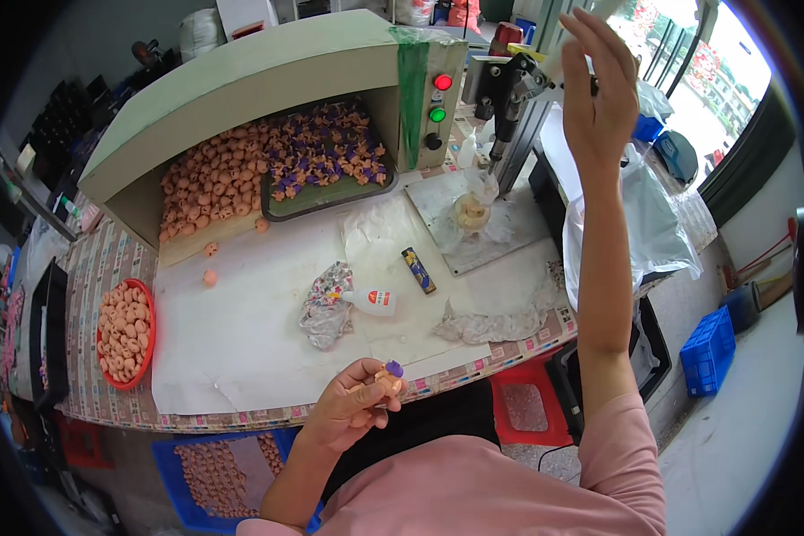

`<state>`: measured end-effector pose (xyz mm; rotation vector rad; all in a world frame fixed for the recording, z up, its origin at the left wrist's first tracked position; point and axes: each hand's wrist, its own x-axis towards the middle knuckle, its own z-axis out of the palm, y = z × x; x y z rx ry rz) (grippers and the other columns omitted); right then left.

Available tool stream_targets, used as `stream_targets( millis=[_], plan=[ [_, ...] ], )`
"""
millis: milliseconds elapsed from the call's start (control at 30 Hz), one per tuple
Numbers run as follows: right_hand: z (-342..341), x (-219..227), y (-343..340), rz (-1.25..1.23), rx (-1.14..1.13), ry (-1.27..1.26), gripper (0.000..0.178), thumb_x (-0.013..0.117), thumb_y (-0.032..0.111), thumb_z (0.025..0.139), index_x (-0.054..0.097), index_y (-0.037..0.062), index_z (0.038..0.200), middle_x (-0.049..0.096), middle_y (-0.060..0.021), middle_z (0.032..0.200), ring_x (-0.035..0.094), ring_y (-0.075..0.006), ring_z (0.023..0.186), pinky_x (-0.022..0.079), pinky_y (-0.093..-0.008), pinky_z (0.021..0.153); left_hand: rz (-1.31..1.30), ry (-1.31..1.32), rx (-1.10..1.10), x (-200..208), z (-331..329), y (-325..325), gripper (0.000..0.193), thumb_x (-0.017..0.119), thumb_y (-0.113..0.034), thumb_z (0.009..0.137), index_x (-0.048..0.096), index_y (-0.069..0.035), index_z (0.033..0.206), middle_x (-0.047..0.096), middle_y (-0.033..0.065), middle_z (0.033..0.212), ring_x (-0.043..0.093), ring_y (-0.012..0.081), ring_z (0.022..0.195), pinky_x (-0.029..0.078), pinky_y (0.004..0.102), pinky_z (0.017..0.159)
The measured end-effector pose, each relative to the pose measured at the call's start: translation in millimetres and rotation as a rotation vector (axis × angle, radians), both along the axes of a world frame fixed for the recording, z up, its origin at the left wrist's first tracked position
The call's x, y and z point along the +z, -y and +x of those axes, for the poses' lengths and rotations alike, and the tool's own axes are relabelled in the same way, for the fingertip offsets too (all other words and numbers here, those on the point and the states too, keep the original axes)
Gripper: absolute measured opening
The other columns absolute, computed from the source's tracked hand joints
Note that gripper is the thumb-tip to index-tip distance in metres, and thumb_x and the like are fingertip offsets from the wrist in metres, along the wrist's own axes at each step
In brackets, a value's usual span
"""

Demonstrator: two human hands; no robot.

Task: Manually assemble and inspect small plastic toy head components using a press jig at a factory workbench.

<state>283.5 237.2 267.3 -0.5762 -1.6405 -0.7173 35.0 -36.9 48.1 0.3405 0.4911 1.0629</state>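
Peach and purple, a small figure (389,380) is pinched between the thumb and fingers of the left hand (353,407), just off the near edge of the table, its purple part uppermost. Ahead on a white sheet (232,335) lie a bottle (377,302), a crumpled bag (326,313) touching it, and a slim blue stick (417,271). Farther right, a round mould (471,214) sits on a metal plate (436,223) under a press (509,103). The right hand (603,94) is raised beside the press's lever, fingers extended; whether it grips that lever, I cannot tell. Beneath a pale hood (268,76), peach heads (210,179) are heaped beside a dark tray (330,209) of purple-and-peach pieces. Leftward stands a red basket (151,335) of peach parts.
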Motion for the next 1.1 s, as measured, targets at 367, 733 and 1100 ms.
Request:
stream_targets(
  millis=[367, 733, 1100],
  plan=[
    [3.6, -72.1, 52.0, -0.672, -0.092, -0.21, 0.018, 0.062, 0.013, 0.088, 0.071, 0.0032, 0.101, 0.07, -0.0104, 0.095, 0.066, -0.0168, 0.086, 0.05, -0.0266, 0.077, -0.036, -0.033, 0.138, -3.5, -33.1, 16.7, 0.03, 0.059, -0.01, 0.092, 0.055, -0.006, 0.121, 0.063, 0.0172, 0.109, 0.067, 0.0186, 0.087, 0.053, 0.0238, 0.055],
    [9.9, -210.6, 37.4, -0.892, -0.037, -0.114, 0.026, 0.074, 0.006, 0.073, 0.068, 0.0013, 0.098, 0.068, -0.0153, 0.093, 0.062, -0.0314, 0.088, 0.048, -0.0378, 0.079, 0.009, -0.135, 0.105, 24.4, 2.4, -4.9, 0.028, 0.064, -0.014, 0.09, 0.056, -0.008, 0.116, 0.062, 0.011, 0.108, 0.064, 0.0165, 0.09, 0.05, 0.0221, 0.055],
    [163.3, -121.8, 98.6, -0.581, -0.461, -0.195, 0.024, 0.07, 0.018, 0.082, 0.068, 0.0027, 0.1, 0.069, -0.0112, 0.087, 0.065, -0.0254, 0.078, 0.049, -0.0324, 0.072, 0.048, -0.349, 0.093, 48.7, 17.5, -48.0, 0.025, 0.066, -0.015, 0.089, 0.059, -0.009, 0.112, 0.063, 0.0049, 0.102, 0.063, 0.0132, 0.093, 0.052, 0.022, 0.064]
  ],
)
